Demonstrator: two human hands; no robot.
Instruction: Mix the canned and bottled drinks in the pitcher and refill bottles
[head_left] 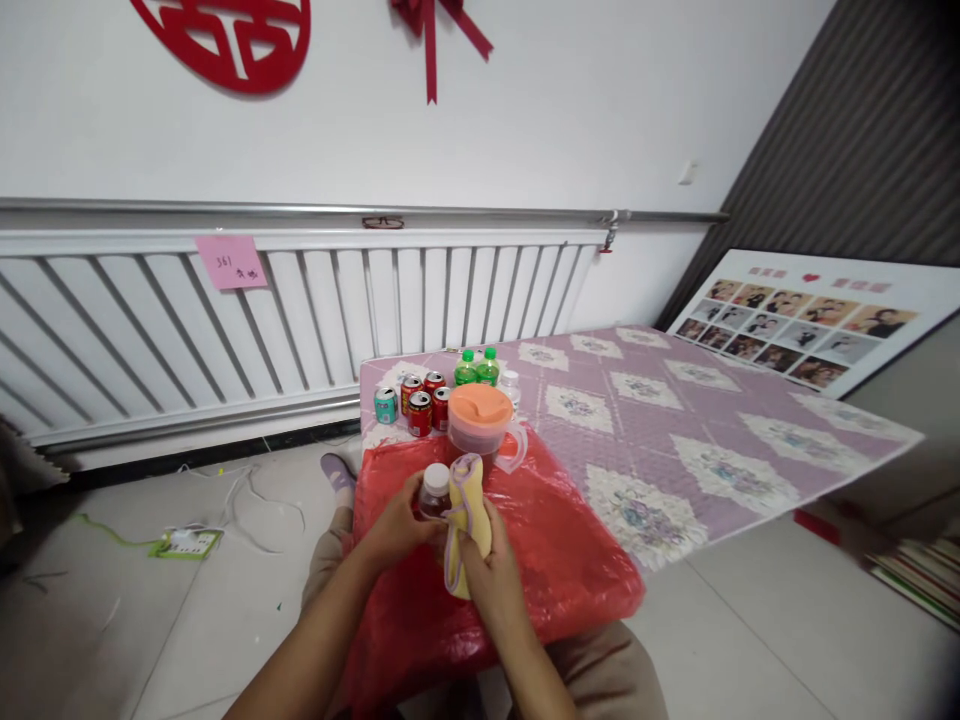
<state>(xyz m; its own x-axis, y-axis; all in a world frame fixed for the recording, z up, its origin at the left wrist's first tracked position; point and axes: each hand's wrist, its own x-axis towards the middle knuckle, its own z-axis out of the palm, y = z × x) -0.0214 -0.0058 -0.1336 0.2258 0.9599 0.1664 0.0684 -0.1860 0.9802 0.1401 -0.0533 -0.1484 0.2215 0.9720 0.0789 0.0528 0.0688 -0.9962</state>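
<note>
My left hand (403, 522) is closed around a clear bottle (435, 492) with a white cap, held upright over the red plastic sheet (555, 540). In my right hand (491, 560) is a folded yellow cloth (469, 510) with a purple edge, its side close against the bottle; I cannot tell if they touch. Just beyond the cloth stands a clear plastic pitcher (480, 435) with an orange lid (480, 405) and a handle on its right. My fingers and the cloth hide the lower part of the bottle.
Several red cans (420, 412) and a teal can (385, 405) stand left of the pitcher. Behind it are two green-capped bottles (477, 368) and a white-capped bottle (510, 388). A white radiator (315, 310) lines the wall. On the floor lies a green power strip (187, 543).
</note>
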